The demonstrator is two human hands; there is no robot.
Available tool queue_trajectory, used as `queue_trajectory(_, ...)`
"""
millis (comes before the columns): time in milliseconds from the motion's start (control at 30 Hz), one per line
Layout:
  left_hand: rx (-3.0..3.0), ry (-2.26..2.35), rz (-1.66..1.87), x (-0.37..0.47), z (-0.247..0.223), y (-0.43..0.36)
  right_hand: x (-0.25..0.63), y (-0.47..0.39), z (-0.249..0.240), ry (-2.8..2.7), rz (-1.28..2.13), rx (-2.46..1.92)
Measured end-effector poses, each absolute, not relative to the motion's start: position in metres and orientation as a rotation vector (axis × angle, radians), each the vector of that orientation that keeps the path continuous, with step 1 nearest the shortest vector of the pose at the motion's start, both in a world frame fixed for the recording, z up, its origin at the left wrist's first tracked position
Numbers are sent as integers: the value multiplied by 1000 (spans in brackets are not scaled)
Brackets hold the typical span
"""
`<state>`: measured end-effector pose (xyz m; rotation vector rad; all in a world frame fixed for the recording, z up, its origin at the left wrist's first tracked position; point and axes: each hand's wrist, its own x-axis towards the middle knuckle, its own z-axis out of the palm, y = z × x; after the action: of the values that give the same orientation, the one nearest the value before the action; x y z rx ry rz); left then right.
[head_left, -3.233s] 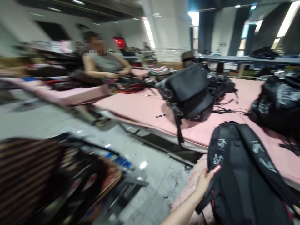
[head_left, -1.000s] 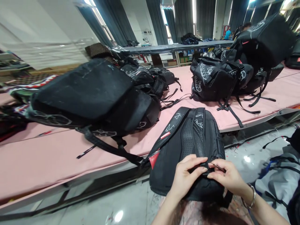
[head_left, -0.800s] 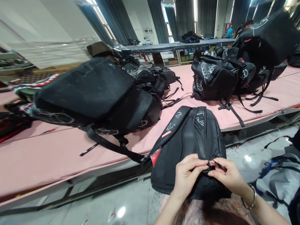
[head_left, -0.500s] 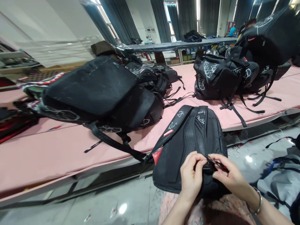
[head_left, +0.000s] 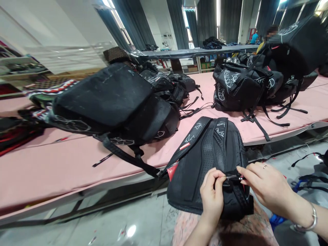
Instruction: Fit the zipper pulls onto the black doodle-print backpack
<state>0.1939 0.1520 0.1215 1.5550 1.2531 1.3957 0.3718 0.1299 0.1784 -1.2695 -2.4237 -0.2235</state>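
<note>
Pink padding covers the long worktop (head_left: 51, 171), which carries a heap of black backpacks (head_left: 112, 102) on the left and another pile of printed backpacks (head_left: 246, 85) at the right. Nearest the camera, a black backpack (head_left: 205, 160) leans with its top against the worktop edge and its bottom on the person's lap, straps facing up. The left hand (head_left: 212, 198) has its fingers pinched on a strap end near the bottom. The right hand (head_left: 266, 188) holds a small thin tool (head_left: 234, 177), fingers closed on it, touching the same spot.
</note>
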Motion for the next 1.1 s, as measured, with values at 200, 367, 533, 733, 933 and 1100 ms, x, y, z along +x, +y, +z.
queue_trajectory(200, 1546, 1255, 1372, 198, 120, 151, 363, 125, 185, -2444, -391, -1321)
queue_trajectory(367, 1141, 1199, 1274, 197, 127, 155, 371, 126, 179, -2397, -244, -1300)
queue_trajectory(533, 986, 1090, 1221, 194, 132, 155, 376, 138, 185, -2454, -149, -1271)
queue_trajectory(733, 943, 1081, 1200, 194, 136, 155, 373, 152, 204, -2623, -87, -1209)
queue_trajectory(933, 944, 1062, 1177, 192, 136, 155, 371, 154, 204, -2645, -218, -1158)
queue_trajectory(1100, 610, 882, 1177, 187, 137, 159, 378, 149, 190, -2334, 243, -1183)
